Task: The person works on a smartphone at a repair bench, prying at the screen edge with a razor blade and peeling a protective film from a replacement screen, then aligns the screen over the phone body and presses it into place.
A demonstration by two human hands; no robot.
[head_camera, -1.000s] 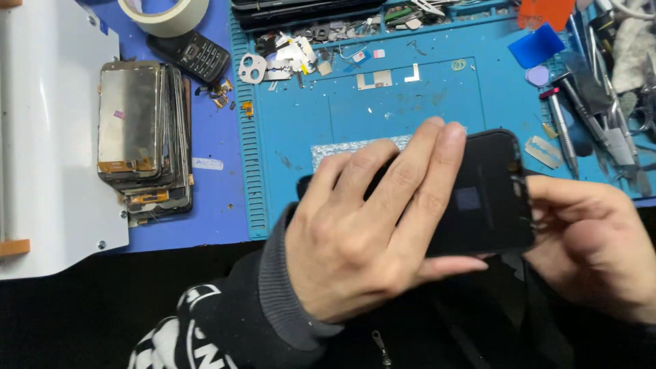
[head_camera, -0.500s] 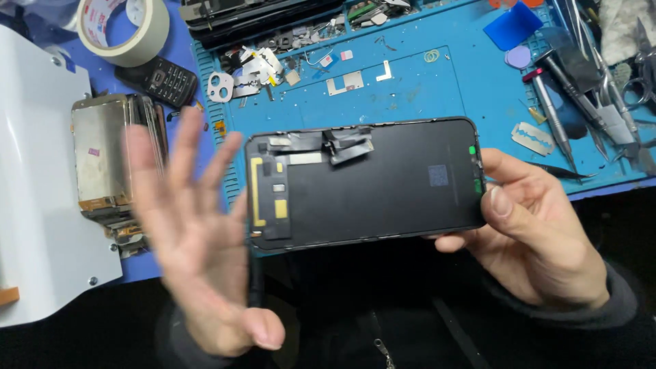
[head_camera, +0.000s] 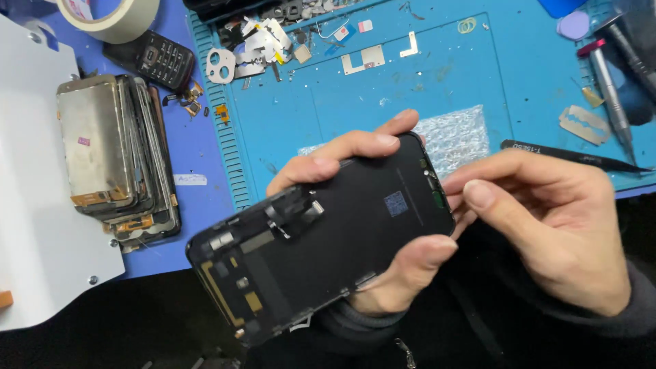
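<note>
Both hands hold a black phone screen assembly (head_camera: 321, 239) above the blue work mat (head_camera: 355, 102): left hand (head_camera: 369, 205) clamped around it, right hand (head_camera: 553, 225) pinching its top edge. Stacked screens (head_camera: 113, 154) lie left of the mat.

Two bare hands, without gloves, rings or a watch. Left hand (head_camera: 383, 225): fingers (head_camera: 342, 154) with short, trimmed nails, the thumbnail plain and unpainted. A dark grey ribbed knit cuff (head_camera: 355, 321) closes at the wrist, and below it lies black cloth with a small metal zip pull (head_camera: 408, 355). Right hand (head_camera: 553, 232): thumbnail short and unpainted, knuckles creased. Its wrist enters a dark grey sleeve (head_camera: 635, 307) of soft, matt cloth, without print or buttons.
</note>
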